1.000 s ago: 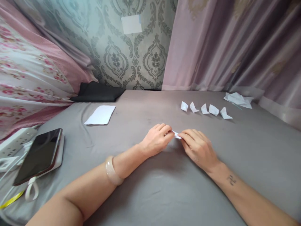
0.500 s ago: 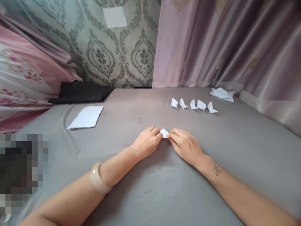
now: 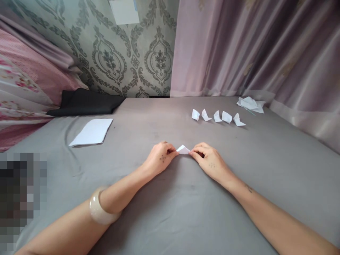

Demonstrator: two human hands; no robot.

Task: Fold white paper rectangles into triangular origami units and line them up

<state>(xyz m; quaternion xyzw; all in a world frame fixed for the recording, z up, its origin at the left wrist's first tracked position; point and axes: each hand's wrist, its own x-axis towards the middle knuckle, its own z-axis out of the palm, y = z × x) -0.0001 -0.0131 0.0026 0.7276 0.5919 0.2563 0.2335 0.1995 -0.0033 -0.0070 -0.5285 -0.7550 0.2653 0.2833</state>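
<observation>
A small folded piece of white paper [image 3: 183, 150], peaked like a triangle, is held between my two hands above the grey cloth. My left hand [image 3: 162, 157] pinches its left corner between thumb and fingers. At the right corner, my right hand [image 3: 208, 157] grips it in the same kind of pinch. Beyond my right hand stands a row of several small folded white paper pieces [image 3: 226, 117]. My left wrist wears a pale bangle [image 3: 99, 207].
The grey cloth [image 3: 170, 205] covers the surface. White paper sheets [image 3: 91, 132] lie stacked at the left, with a black cloth [image 3: 87, 102] behind them. Loose white papers [image 3: 251, 103] rest at the back right near the curtain [image 3: 212, 49]. The lower left corner is pixelated.
The view has shifted rightward. My hands have turned and now hold the folded paper by its two lower corners, so more of its peaked shape shows between them.
</observation>
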